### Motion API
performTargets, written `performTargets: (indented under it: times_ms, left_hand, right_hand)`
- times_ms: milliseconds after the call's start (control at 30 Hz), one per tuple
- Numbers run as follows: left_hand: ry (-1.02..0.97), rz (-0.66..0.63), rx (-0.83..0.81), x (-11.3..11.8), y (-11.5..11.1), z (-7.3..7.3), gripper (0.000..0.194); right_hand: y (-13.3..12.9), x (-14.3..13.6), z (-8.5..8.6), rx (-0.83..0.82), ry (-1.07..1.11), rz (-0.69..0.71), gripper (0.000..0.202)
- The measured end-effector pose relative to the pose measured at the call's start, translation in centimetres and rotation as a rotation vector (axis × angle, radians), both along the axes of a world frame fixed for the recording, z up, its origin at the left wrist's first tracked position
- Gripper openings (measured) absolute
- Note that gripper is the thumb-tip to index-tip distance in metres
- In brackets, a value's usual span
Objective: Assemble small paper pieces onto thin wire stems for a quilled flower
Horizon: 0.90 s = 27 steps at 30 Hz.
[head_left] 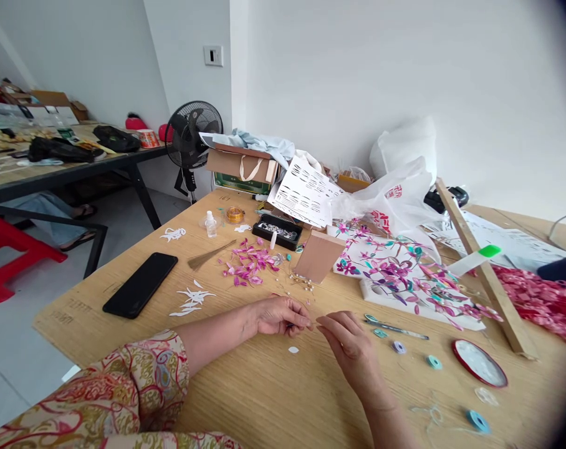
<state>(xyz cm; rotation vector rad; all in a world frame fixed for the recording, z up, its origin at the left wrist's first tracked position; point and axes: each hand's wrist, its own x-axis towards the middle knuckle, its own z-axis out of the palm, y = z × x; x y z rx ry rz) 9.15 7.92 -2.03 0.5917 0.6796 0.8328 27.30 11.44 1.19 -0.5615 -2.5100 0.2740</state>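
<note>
Near the middle of the wooden table (245, 399), my left hand (282, 315) is pinched closed, fingertips pointing right. Close beside it, my right hand (346, 337) has thumb and fingers pressed together, its tips almost meeting the left ones. Whatever either hand holds is too small to make out. A small white oval piece (293, 350) lies on the table below the hands. Pink petals (250, 262) are heaped beyond my left hand, and white strips (190, 301) lie to its left. Small beads (302, 282) are scattered just beyond the fingertips.
A black phone (140, 285) lies at the left. Purple wire flowers (399, 268) rest on white foam at the right, near a wooden bar (489, 274), tweezers (398, 327), thread spools (434, 362) and a round red-rimmed dish (480, 363). An upright brown card (319, 257) stands beyond the hands.
</note>
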Motion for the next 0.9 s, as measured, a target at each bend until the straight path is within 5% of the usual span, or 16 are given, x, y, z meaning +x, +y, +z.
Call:
performTargets:
  times_ms: [333,900]
  left_hand:
    - [0.187,0.126,0.149,0.39,-0.4,0.71,0.022]
    - [0.178,0.11,0.129,0.19,-0.27,0.46,0.023]
  right_hand:
    - [-0.04,0.01,0.04,-0.03,0.034,-0.013,0.016]
    - [-0.16,-0.06,0.08,-0.049,-0.019,-0.015,0.014]
